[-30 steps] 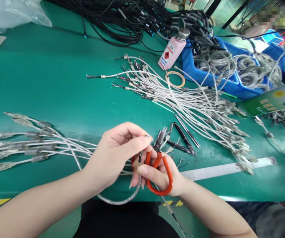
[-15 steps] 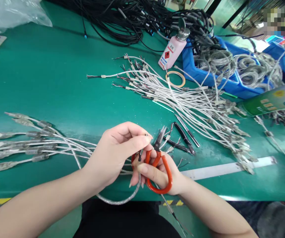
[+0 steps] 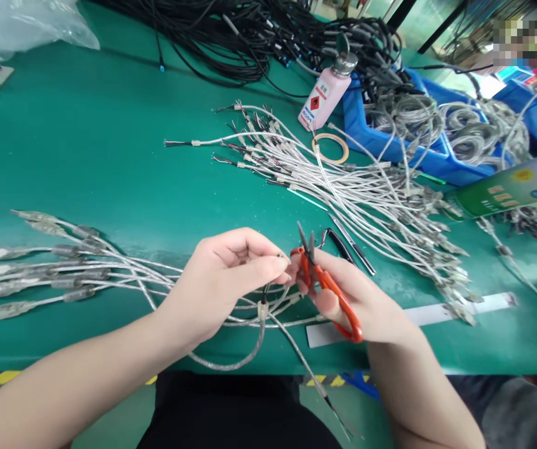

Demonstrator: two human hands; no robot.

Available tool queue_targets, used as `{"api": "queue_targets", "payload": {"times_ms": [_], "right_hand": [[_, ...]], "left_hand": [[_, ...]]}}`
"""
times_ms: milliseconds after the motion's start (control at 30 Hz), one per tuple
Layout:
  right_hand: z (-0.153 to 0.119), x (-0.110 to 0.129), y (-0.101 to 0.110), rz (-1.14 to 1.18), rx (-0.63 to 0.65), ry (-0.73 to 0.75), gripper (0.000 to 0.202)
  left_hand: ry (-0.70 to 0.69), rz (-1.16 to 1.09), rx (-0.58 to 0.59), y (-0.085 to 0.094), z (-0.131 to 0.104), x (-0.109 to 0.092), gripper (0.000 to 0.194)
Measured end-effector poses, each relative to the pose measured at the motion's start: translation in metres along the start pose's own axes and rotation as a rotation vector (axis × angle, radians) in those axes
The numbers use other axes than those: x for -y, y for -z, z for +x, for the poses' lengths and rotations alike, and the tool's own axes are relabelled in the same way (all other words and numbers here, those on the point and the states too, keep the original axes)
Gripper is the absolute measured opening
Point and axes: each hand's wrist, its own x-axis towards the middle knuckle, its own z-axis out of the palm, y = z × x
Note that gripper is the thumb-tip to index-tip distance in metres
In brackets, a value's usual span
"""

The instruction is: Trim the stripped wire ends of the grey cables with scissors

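Note:
My left hand (image 3: 237,268) is closed, thumb against forefinger, pinching the wire end of a grey cable (image 3: 249,358) that loops down below it. Tiny wire tips show at the fingertips. Beside it, my right hand (image 3: 343,287) holds orange-handled scissors (image 3: 343,312), their blades parted slightly and pointing up and away. Several clear USB cables (image 3: 132,268) run from the left under my left hand. One stripped cable end (image 3: 327,399) hangs over the table's front edge.
A large bundle of clear cables (image 3: 343,181) spreads over the green table (image 3: 109,156) at right. Behind stand a pink bottle (image 3: 325,93), blue bins (image 3: 385,146) and black cables (image 3: 231,50). A metal ruler (image 3: 455,310), tweezers (image 3: 355,246) and a green can (image 3: 506,187) lie rightward.
My right hand has moved right, away from the cable below my left hand. The scissors have turned in it, blades now tilted up-left. My left hand has barely moved.

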Motion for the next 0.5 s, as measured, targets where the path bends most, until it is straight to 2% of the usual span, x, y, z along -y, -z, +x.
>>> {"api": "queue_targets", "payload": {"times_ms": [100,200,500], "right_hand": [[-0.003,0.010,0.014,-0.157,0.152,-0.029,0.068],[-0.006,0.019,0.022,-0.229,0.243,-0.050,0.068],[-0.015,0.039,0.026,-0.359,0.297,-0.139,0.060]], "left_hand": [[0.001,0.005,0.040,0.001,-0.001,0.000,0.011],[0.020,0.035,0.054,0.002,-0.001,0.000,0.009],[0.073,0.105,0.098,0.003,-0.002,-0.001,0.013]]}}
